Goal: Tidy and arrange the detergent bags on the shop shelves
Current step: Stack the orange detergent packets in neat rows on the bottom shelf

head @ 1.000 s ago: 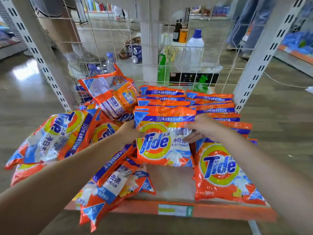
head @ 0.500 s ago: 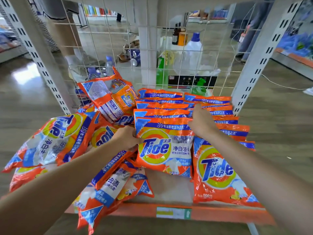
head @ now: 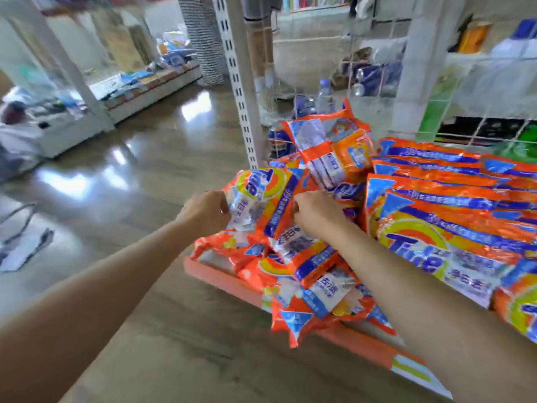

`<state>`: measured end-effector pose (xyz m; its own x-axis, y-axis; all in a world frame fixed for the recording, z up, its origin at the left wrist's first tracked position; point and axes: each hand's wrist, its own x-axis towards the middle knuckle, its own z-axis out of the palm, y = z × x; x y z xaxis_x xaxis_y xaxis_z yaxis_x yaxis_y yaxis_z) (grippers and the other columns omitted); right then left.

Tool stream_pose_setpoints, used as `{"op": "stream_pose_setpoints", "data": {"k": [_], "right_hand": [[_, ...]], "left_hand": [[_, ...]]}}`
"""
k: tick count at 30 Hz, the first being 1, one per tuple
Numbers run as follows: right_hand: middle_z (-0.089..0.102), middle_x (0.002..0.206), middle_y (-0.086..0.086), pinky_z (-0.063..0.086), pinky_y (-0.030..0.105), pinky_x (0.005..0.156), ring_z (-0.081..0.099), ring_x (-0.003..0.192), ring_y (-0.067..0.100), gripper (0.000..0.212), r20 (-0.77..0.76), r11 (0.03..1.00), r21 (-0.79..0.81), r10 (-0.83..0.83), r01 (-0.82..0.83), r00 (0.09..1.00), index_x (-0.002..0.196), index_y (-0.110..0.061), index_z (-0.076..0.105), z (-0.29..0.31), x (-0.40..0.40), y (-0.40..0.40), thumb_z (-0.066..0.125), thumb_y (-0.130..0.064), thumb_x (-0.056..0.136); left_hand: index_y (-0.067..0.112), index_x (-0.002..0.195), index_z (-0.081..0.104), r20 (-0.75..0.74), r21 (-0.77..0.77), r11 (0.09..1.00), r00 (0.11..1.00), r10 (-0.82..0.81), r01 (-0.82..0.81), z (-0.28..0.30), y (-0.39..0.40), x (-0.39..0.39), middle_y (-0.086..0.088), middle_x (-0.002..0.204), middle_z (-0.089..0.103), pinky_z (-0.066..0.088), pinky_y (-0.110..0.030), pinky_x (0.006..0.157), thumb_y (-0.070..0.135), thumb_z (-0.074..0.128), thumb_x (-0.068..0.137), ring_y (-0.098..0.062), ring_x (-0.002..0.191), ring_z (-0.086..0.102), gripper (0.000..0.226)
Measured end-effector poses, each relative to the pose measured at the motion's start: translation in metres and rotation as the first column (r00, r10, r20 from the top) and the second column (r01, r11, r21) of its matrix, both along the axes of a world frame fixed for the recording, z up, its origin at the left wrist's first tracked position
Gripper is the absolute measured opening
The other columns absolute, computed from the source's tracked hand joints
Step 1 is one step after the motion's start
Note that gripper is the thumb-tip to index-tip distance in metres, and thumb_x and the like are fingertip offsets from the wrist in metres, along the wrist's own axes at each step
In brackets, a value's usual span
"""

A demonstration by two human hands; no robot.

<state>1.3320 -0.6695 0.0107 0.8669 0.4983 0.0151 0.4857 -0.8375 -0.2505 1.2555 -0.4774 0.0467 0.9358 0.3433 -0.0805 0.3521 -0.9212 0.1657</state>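
Both hands on one detergent bag (head: 263, 199) at the left end of the shelf (head: 229, 279), atop the loose heap. Left hand (head: 207, 211) gripping the bag's left edge, fingers curled round it (fingertips hidden behind the film). Right hand (head: 315, 214) closed on the bag's right edge; thumb and fingertips buried among the packs, exact pinch not readable. Bag turned sideways, logo running vertically, print smeared by motion blur.

Under and in front of it: loose heap of bags (head: 308, 289), overlapping at odd angles, several hanging past the orange shelf lip. Count not possible (edges merge). One more bag (head: 331, 149) propped back-side-out against the wire grid (head: 374, 53) behind, small print illegible.

To the right: neat stack of bags (head: 441, 210), laid flat and shingled front to back, cut off by the right edge of the view. Front bag's logo partly legible, lower text blurred.

White slotted upright (head: 242, 91) just behind the heap. Price tag (head: 411, 370) on the shelf lip, unreadable. Bottles (head: 324, 96) beyond the grid, hazy. Glossy wood floor (head: 130, 175) to the left; low white shelving (head: 139, 94) well apart, contents indistinct. Both forearms entering from the bottom, elbows out of view.
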Motion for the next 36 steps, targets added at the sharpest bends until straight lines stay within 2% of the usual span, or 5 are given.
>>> {"op": "stream_pose_setpoints", "data": {"k": [8,13,19,28,36], "right_hand": [[0.055,0.09,0.012,0.035,0.03,0.066,0.055,0.087,0.03,0.012,-0.115,0.998,0.053,-0.039,0.045,0.993,0.082,-0.008,0.051,-0.007,0.013,0.016,0.05,-0.018,0.089],[0.061,0.09,0.011,0.042,0.034,0.068,0.059,0.088,0.029,0.02,-0.247,0.972,0.206,-0.064,0.117,0.967,0.083,-0.009,0.057,-0.009,0.022,-0.001,0.05,-0.026,0.091],[0.062,0.099,0.009,0.048,0.041,0.079,0.059,0.09,0.026,0.016,-0.326,0.976,0.197,-0.029,0.098,0.945,0.098,-0.009,0.059,0.005,0.01,-0.046,0.05,-0.022,0.094],[0.064,0.11,0.006,0.045,0.03,0.078,0.059,0.099,0.021,0.022,-0.246,0.968,0.229,-0.045,0.104,0.968,0.109,-0.01,0.061,0.031,0.012,-0.055,0.056,-0.024,0.093],[0.063,0.125,0.005,0.046,0.03,0.097,0.061,0.11,0.021,0.055,-0.527,0.77,0.598,0.168,0.223,0.833,0.119,-0.02,0.059,0.058,-0.001,-0.105,0.078,-0.036,0.07]], "left_hand": [[0.005,0.114,0.061,-0.012,-0.201,0.952,0.972,0.233,-0.231,-0.004,0.051,0.009,-0.017,0.116,0.062,0.043,-0.029,0.081,0.037,0.053,0.093,-0.031,0.109,0.057,0.039],[0.002,0.078,0.059,-0.131,-0.324,0.908,0.963,0.234,-0.265,-0.027,0.031,0.066,-0.015,0.079,0.06,0.039,-0.027,0.068,0.054,0.049,0.091,-0.032,0.08,0.06,0.055],[0.004,0.103,0.069,-0.445,-0.71,0.561,0.889,0.11,-0.426,-0.046,0.053,0.096,-0.015,0.093,0.072,0.059,-0.036,0.065,0.062,0.078,0.056,-0.025,0.072,0.07,0.076],[-0.001,0.082,0.065,0.182,-0.441,0.893,0.965,0.19,-0.093,0.035,0.004,0.071,-0.013,0.071,0.056,0.04,-0.027,0.054,0.01,0.072,0.077,-0.022,0.063,0.051,0.013],[0.013,0.074,0.053,0.416,-0.773,0.381,0.859,-0.299,0.507,0.08,-0.064,0.069,-0.002,0.064,0.058,0.038,-0.019,0.05,-0.009,0.059,0.048,-0.009,0.053,0.051,0.036]]}}
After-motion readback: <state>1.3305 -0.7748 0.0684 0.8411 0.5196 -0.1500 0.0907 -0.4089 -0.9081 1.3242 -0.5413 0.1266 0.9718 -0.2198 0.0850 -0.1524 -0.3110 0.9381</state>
